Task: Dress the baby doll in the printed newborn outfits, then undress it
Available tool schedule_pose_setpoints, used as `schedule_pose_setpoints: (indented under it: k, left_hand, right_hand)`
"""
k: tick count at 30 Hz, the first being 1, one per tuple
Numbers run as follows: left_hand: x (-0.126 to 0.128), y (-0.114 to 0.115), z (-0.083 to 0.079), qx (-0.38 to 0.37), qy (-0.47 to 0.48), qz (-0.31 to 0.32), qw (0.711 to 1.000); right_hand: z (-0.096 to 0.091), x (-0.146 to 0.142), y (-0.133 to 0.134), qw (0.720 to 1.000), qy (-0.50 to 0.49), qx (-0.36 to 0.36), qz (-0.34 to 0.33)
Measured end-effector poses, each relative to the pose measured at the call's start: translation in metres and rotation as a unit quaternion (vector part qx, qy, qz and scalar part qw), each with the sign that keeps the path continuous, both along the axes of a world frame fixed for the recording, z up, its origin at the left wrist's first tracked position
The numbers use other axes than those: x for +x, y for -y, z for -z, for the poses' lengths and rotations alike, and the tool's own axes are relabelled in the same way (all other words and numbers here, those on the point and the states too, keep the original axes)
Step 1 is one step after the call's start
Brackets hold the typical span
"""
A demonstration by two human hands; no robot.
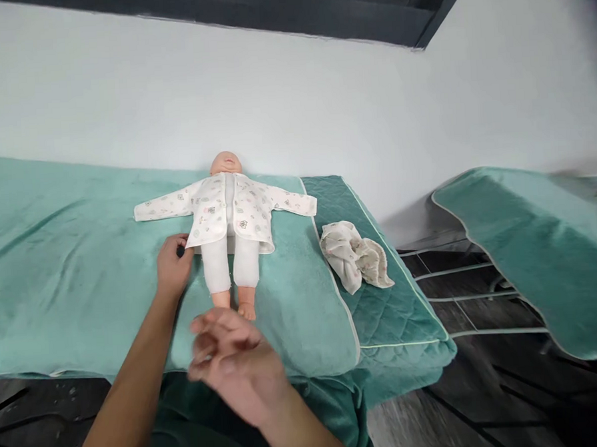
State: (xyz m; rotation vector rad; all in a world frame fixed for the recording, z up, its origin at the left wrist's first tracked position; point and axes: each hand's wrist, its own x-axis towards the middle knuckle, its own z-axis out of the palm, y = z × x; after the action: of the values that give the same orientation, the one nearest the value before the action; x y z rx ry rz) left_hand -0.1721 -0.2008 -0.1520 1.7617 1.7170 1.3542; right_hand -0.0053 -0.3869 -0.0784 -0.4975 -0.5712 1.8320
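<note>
Apparently straightens jacket (210, 211) on doll (226, 162), with left hand (173, 263) clamped on its seven-o'clock hem; holds right hand (240, 365), with grip apart, at six; likely needs even smoothing.

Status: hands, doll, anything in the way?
Left hand at jacket hem; right hand blurred, nothing visible in it. Doll on its back, jacket front open. Crumpled cloth beside doll, out of the way.

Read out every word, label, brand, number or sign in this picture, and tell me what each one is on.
No readable text shows.
White long-sleeved cloth jacket with small printed motifs: too small to tell whether lettering is among them.
Crumpled pale printed cloth: print too small to read.
</note>
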Motion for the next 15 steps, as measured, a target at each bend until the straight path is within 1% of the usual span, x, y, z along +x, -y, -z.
schedule_pose_setpoints:
  k: [2,4,8,15]
  left_hand:
    - [-0.001,0.0,0.0,0.007,0.0,0.006,1.0]
    - [-0.001,-0.001,0.001,0.009,0.003,0.007,1.0]
    - [-0.003,-0.002,0.004,0.004,0.01,0.01,1.0]
    - [-0.006,0.001,0.006,0.01,0.043,0.018,0.999]
  right_hand:
    - [0.005,0.009,0.001,0.998,-0.055,-0.02,0.006]
    - [0.009,0.021,0.001,0.995,-0.084,-0.037,0.028]
    - [0.013,0.036,0.002,0.996,-0.051,-0.033,0.069]
    - [0.006,0.037,0.007,0.996,-0.016,-0.009,0.087]
